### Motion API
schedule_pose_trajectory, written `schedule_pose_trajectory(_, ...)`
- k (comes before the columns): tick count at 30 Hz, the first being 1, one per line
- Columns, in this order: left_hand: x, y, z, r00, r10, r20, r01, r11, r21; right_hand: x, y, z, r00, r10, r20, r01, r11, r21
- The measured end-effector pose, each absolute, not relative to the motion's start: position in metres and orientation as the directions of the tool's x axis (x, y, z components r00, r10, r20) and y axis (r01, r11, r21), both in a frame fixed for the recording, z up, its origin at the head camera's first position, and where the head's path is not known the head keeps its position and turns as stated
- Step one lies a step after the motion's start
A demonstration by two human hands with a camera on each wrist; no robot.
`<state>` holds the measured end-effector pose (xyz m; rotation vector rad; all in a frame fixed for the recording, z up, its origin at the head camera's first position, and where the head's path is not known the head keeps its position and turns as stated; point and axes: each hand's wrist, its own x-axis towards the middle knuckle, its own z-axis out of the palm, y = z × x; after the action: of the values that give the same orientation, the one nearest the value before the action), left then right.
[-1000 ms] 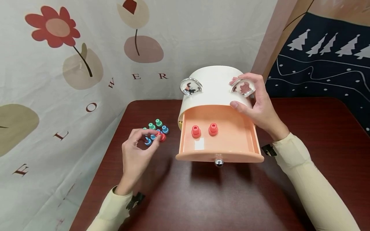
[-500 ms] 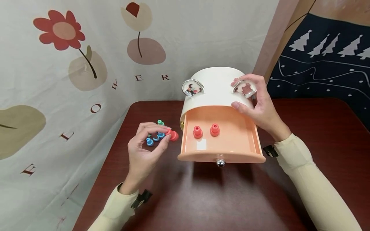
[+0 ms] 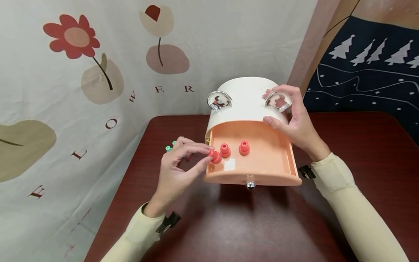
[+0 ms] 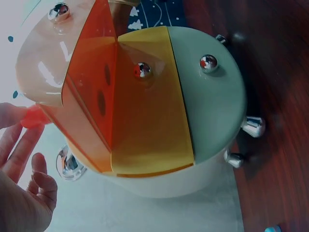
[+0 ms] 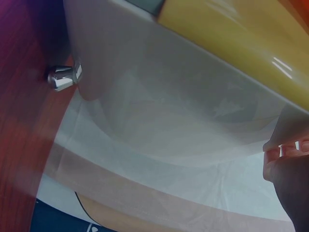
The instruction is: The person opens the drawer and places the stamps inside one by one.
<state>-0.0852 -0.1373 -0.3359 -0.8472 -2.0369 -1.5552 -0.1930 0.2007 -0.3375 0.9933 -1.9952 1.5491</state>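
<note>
Head view | backdrop (image 3: 98, 54) reads "FLOWER" | left grip (image 3: 178, 171) pinches red peg (image 3: 215, 157) | right grip (image 3: 294, 116) clasps cabinet (image 3: 243, 98)

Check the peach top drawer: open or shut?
Open. The peach drawer juts forward from the cream cabinet, exposing two red pegs inside.

Dark red table (image 3: 360, 153), flower-print cloth (image 3: 82, 72), navy tree-print cloth (image 3: 370, 69)

Dark wooden table (image 3: 360, 153), floral wall cloth (image 3: 98, 72), navy tree-print cloth (image 3: 370, 72)
</note>
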Motion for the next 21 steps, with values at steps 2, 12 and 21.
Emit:
schedule_pose_trajectory(2,-0.086,-0.136,-0.335,-0.722,0.229,0.653,0.691,0.185,0.699,-0.193,0.201,-0.338,-0.653,-0.281,0.703,-0.751,0.124,-0.648)
schedule_pose_trajectory(12,-0.093,-0.127,-0.331,-0.727,0.366,0.581,0.654,0.112,0.748,-0.194,0.202,-0.339,-0.647,-0.281,0.709,-0.758,0.134,-0.638)
schedule_pose_trajectory(21,-0.101,-0.124,-0.326,-0.719,0.456,0.525,0.636,0.126,0.761,-0.194,0.202,-0.339,-0.643,-0.277,0.714,-0.762,0.139,-0.633)
